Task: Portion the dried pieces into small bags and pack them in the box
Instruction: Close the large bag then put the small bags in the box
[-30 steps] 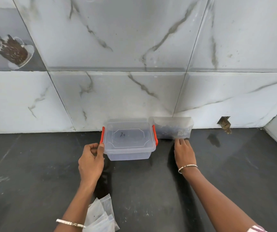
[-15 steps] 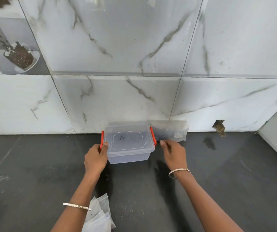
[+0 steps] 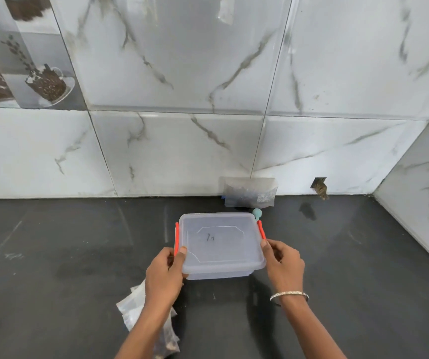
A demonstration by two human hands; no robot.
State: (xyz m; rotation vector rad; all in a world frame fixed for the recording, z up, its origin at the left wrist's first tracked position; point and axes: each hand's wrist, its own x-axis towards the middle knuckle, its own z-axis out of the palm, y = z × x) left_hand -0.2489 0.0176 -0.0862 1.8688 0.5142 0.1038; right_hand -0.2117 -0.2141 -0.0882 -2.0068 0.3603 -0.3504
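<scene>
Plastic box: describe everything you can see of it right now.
The plastic box is translucent and rectangular, its lid on, with an orange latch on each short side and a black scribble on the lid. It lies level over the dark counter. The left hand and right hand hold its near corners.

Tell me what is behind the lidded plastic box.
A clear bag of dried pieces leans against the wall; a small teal object peeks out behind the box by its back right corner, the rest hidden.
</scene>
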